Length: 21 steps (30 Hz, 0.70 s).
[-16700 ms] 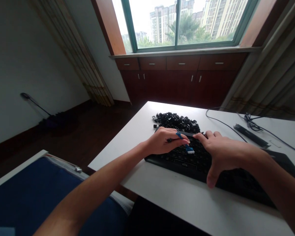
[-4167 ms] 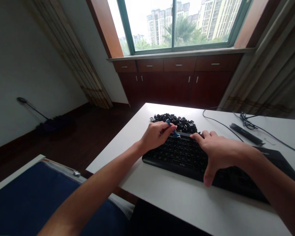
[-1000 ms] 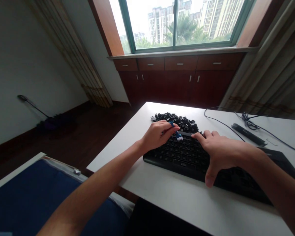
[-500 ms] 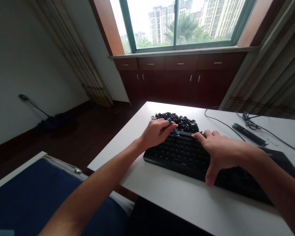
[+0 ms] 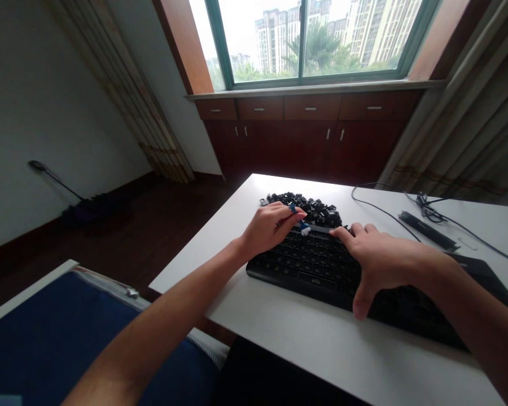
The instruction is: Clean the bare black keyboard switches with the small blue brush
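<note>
Keyboard (image 5: 317, 265) on table (image 5: 322, 344); keycap pile (image 5: 307, 204) behind keyboard; cable (image 5: 376, 206) right of pile.

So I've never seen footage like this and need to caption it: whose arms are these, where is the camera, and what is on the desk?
The camera sits on a person's head and looks forward and down, so both bare arms are that person's own. The left hand pinches a small blue brush, its white bristle end over the far edge of a black keyboard. The right hand lies flat on the keyboard, fingers spread, holding nothing. Just beyond the keyboard is a heap of loose black keycaps. All this rests on a white desk. To the right lie a black cable and a slim black bar. Behind are wooden cabinets under a window.
</note>
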### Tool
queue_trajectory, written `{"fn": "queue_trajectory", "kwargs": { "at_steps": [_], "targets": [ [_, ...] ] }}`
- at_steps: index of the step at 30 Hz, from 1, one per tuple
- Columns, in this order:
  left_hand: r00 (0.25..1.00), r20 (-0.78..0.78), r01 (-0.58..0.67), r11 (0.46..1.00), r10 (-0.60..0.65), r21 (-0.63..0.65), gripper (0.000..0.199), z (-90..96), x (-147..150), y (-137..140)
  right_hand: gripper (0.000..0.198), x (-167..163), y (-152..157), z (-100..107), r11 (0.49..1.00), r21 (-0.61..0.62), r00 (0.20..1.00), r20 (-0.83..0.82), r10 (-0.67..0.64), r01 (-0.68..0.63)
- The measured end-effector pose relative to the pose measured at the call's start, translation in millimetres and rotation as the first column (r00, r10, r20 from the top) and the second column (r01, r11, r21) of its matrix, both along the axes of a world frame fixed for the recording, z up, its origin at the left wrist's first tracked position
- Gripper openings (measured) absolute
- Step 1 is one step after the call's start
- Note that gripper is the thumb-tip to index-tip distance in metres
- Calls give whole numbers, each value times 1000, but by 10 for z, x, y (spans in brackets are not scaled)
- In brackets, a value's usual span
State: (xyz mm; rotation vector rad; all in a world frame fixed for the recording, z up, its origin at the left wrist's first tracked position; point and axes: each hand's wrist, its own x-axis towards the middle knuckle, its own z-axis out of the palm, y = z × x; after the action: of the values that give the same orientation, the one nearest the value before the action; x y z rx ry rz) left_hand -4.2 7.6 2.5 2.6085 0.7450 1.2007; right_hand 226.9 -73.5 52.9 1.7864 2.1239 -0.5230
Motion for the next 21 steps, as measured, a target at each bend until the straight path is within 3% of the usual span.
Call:
{"fn": "queue_trajectory", "kwargs": {
  "at_steps": [8, 15, 21],
  "targets": [
    [995, 61, -75, 997, 74, 8, 24, 6, -32, 44, 153, -17, -6, 15, 1000, -5, 1000, 1, -11, 11],
    [999, 0, -41, 999, 41, -29, 35, -14, 17, -20, 154, 0, 11, -16, 1000, -6, 1000, -5, -8, 8],
    [999, 21, -44, 992, 47, -116, 31, -15, 22, -32, 156, -6, 7, -3, 1000, -6, 1000, -5, -2, 2]
  ]
}}
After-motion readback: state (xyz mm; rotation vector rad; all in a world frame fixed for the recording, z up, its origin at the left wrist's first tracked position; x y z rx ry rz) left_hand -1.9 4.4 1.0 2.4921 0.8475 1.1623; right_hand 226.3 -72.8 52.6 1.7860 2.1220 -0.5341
